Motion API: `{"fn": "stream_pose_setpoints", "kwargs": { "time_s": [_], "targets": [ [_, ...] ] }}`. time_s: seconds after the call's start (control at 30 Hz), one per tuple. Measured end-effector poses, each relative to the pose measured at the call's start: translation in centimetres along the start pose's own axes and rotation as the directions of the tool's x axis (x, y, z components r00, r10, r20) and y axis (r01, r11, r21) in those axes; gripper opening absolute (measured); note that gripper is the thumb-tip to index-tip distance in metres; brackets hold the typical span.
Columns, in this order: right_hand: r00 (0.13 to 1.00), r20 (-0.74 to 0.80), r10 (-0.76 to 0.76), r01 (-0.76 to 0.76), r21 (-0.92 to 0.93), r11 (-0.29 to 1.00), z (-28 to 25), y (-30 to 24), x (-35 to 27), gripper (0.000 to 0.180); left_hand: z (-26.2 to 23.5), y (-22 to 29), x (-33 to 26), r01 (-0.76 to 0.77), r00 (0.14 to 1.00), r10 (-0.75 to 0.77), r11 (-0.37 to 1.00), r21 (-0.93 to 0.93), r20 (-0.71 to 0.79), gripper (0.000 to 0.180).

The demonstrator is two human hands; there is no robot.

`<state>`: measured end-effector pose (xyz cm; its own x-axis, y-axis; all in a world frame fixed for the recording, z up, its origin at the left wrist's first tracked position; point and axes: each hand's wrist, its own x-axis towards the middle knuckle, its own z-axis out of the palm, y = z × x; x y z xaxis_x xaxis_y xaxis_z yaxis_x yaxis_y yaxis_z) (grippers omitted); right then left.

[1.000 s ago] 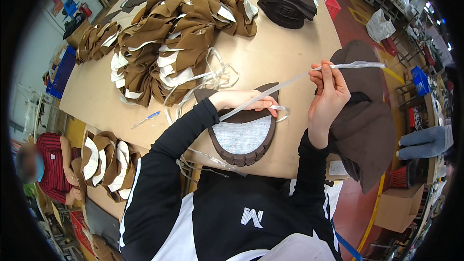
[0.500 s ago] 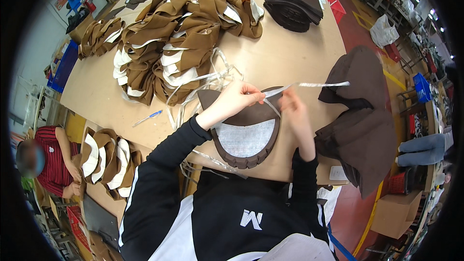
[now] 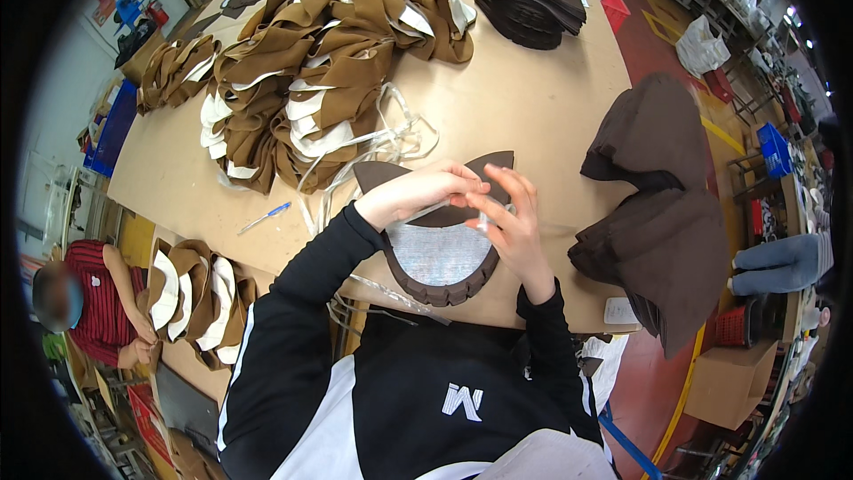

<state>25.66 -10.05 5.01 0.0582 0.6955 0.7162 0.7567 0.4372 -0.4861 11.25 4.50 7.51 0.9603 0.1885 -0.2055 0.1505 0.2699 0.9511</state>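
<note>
Head view: both hands' fingers (image 3: 484, 204) pinch clear tape (image 3: 435, 210) over brown piece (image 3: 440, 253), brown stacks (image 3: 311, 98) behind.

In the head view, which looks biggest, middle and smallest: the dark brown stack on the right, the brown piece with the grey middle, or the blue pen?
1. Dark brown stack, by far the largest.
2. Brown piece with the grey middle, under both hands.
3. Blue pen, smallest.
</note>
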Motion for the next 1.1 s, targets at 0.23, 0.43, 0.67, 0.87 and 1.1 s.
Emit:
{"fn": "stream_pose_setpoints", "kwargs": {
  "time_s": [0.23,0.43,0.67,0.87,1.1],
  "targets": [
    [0.534,0.179,0.826,-0.168,0.98,-0.104,0.1,-0.2,-1.1,0.04,0.3,0.6,-1.1,-0.091,0.96,0.229,0.799,0.595,-0.16,0.02],
    [0.638,0.338,0.692,0.01,0.895,-0.446,0.2,2.9,-4.0,0.038,-1.1,-0.7,-3.1,-0.017,0.906,0.356,0.573,0.819,-0.23,0.018],
    [0.631,0.07,0.773,-0.137,0.99,0.022,1.2,2.0,-4.1,0.043,-0.8,-1.5,-3.9,-0.001,0.897,0.367,0.56,0.828,-0.247,0.011],
    [0.669,-0.042,0.742,-0.222,0.942,0.254,1.3,1.5,-4.1,0.045,0.2,-0.6,-3.0,-0.078,0.818,0.576,0.11,0.991,0.0,0.007],
    [0.59,0.021,0.807,-0.241,0.959,0.151,1.1,1.3,-3.6,0.044,0.7,-0.1,-1.2,-0.19,0.9,0.431,0.259,0.947,0.063,0.013]
  ]
}}
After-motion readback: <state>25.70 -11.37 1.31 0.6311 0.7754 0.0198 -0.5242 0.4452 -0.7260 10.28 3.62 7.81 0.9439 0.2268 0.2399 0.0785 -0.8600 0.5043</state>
